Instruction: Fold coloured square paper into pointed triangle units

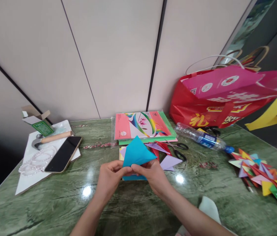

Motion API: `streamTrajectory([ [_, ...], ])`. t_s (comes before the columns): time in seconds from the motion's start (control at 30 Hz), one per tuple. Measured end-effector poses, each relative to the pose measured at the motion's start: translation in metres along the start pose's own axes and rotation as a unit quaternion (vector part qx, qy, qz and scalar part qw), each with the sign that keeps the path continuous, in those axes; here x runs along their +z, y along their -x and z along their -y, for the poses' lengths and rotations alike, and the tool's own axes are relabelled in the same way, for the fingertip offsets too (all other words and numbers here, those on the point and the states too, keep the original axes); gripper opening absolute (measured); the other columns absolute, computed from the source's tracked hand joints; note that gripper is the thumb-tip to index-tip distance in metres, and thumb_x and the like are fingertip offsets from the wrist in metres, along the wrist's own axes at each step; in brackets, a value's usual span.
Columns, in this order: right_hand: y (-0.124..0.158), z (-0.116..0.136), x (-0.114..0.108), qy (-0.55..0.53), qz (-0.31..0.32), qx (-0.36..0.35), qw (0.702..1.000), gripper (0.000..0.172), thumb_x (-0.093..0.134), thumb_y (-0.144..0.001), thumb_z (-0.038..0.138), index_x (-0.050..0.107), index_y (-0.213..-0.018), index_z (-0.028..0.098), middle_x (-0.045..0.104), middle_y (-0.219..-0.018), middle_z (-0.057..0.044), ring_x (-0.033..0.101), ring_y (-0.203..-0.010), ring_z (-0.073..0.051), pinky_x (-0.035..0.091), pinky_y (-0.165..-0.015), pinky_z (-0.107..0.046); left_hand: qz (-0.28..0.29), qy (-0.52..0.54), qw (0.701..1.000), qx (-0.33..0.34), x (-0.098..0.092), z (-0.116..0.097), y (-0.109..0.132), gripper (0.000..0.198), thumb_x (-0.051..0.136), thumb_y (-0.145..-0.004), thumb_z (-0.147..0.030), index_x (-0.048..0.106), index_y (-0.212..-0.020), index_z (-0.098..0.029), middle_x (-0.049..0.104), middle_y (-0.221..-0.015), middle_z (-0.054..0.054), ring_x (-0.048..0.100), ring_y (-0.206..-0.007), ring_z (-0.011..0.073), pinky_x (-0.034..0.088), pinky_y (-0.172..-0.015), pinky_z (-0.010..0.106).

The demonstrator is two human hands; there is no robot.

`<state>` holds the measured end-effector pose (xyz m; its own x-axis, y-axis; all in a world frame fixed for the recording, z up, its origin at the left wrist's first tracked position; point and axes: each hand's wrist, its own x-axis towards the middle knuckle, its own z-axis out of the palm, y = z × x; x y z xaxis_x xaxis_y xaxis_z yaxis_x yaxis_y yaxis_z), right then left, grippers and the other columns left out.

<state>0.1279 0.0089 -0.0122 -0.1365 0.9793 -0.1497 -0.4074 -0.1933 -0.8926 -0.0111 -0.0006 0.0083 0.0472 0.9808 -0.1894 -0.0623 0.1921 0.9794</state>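
Observation:
My left hand (pixel 109 178) and my right hand (pixel 153 173) are both closed in a pinch on the lower edge of a folded blue paper triangle (pixel 136 152), held just above the green marble table (pixel 55 203). Under it lies another blue sheet (pixel 133 178) and a small stack of coloured sheets. Folded purple and red paper pieces (pixel 169 162) lie just right of my hands. Black-handled scissors (pixel 179 149) rest beyond them.
A pack of coloured paper (pixel 143 126) lies at the back. A plastic bottle (pixel 202 137) lies on its side before a red gift bag (pixel 217 98). Folded paper triangles (pixel 263 175) pile at right. Left: white board (pixel 23 183) with phone (pixel 63 154), hammer (pixel 50 138), bead bracelets (pixel 36 160), small box (pixel 36 119).

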Motion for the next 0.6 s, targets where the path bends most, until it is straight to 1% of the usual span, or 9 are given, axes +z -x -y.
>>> streamTrajectory([
  [0.1, -0.0016, -0.0011, -0.0017, 0.012, -0.025, 0.016, 0.999, 0.023, 0.079, -0.051, 0.031, 0.065, -0.059, 0.014, 0.065, -0.057, -0.001, 0.057, -0.052, -0.013, 0.047, -0.053, -0.026, 0.004, 0.016, 1.000, -0.006, -0.0010, 0.0010, -0.0010, 0.019, 0.074, -0.059, -0.032, 0.068, -0.066, -0.014, 0.073, -0.065, 0.006, 0.069, -0.065, 0.0243, 0.056, -0.065, 0.034],
  [0.2, -0.0024, -0.0005, -0.0029, 0.020, -0.059, 0.012, 0.998, 0.025, 0.080, -0.049, 0.031, 0.060, -0.050, 0.015, 0.063, -0.049, 0.000, 0.058, -0.048, -0.013, 0.047, -0.052, -0.027, 0.012, 0.015, 1.000, -0.005, -0.0015, 0.0018, -0.0019, 0.021, 0.073, -0.060, -0.032, 0.068, -0.069, -0.013, 0.073, -0.067, 0.007, 0.069, -0.068, 0.0247, 0.056, -0.066, 0.035],
  [0.27, -0.0023, 0.0003, -0.0031, 0.019, -0.059, 0.005, 0.998, 0.026, 0.080, -0.050, 0.031, 0.059, -0.049, 0.015, 0.063, -0.048, 0.000, 0.058, -0.048, -0.013, 0.047, -0.052, -0.027, 0.016, 0.012, 1.000, -0.001, -0.0013, 0.0023, -0.0021, 0.021, 0.073, -0.061, -0.032, 0.068, -0.070, -0.013, 0.073, -0.068, 0.007, 0.069, -0.069, 0.0249, 0.056, -0.068, 0.035],
  [0.43, -0.0014, 0.0020, -0.0021, 0.014, -0.048, -0.004, 0.999, 0.024, 0.079, -0.052, 0.032, 0.061, -0.050, 0.015, 0.065, -0.051, -0.001, 0.058, -0.049, -0.013, 0.048, -0.053, -0.027, 0.025, 0.015, 1.000, 0.004, 0.0009, 0.0004, -0.0003, 0.020, 0.073, -0.062, -0.032, 0.068, -0.069, -0.013, 0.073, -0.070, 0.007, 0.069, -0.068, 0.0239, 0.055, -0.068, 0.035],
  [0.6, -0.0026, 0.0008, -0.0031, 0.033, -0.071, -0.004, 0.997, 0.025, 0.079, -0.050, 0.031, 0.060, -0.046, 0.016, 0.060, -0.045, 0.001, 0.054, -0.044, -0.011, 0.045, -0.049, -0.025, 0.046, 0.007, 0.999, -0.003, 0.0030, -0.0008, 0.0008, 0.021, 0.072, -0.063, -0.033, 0.068, -0.072, -0.014, 0.073, -0.071, 0.006, 0.068, -0.069, 0.0229, 0.055, -0.068, 0.034],
])
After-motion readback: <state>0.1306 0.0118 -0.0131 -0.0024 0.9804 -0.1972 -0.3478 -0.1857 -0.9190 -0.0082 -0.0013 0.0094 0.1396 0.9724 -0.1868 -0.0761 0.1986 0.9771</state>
